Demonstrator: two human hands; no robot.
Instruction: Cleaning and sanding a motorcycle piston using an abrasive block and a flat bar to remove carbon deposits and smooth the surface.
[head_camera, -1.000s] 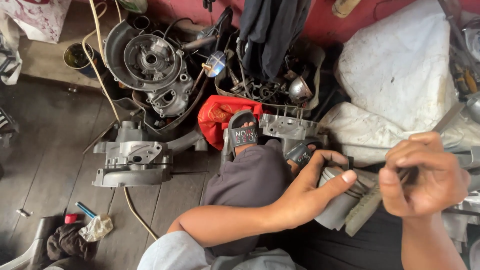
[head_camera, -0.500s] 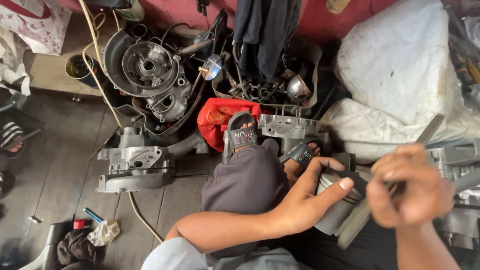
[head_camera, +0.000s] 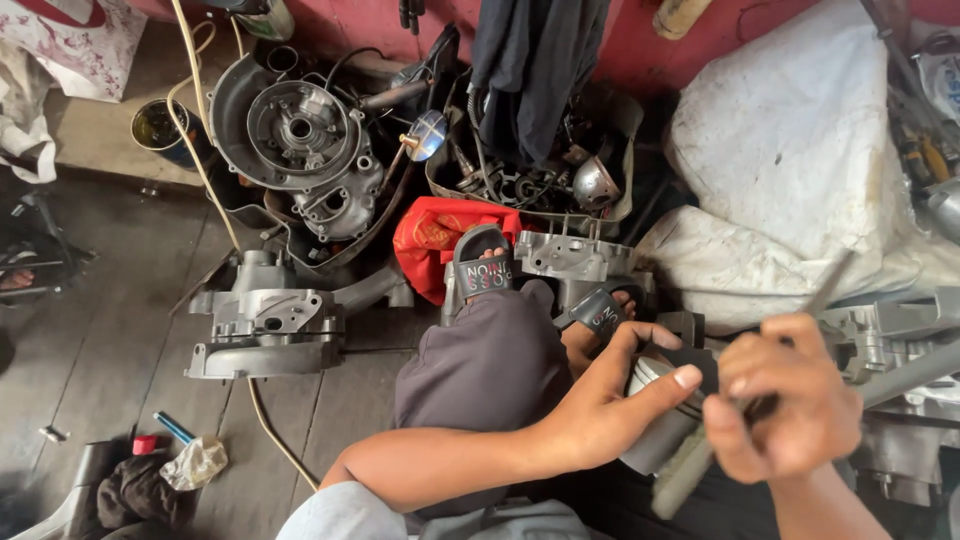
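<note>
Beside the bent knee, left hand (head_camera: 610, 420) is gripping a grey cylinder (head_camera: 665, 425); right hand (head_camera: 790, 410) is clenching a blurred tool (head_camera: 690, 470).

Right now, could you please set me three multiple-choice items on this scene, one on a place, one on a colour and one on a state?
1. Where does the red bag lie?
A. on the white sack
B. on the floor by the sandal
C. in the tin

2. What colour is the sack?
A. white
B. blue
C. green

3. How does the left hand stand?
A. flat on the floor
B. inside a pocket
C. gripping the grey cylinder

Answers: 1 B, the bag sits just left of the black sandal. 2 A, the sack is dirty white. 3 C, thumb and fingers wrap the cylinder, while the right hand grips a blurred tool.
</note>
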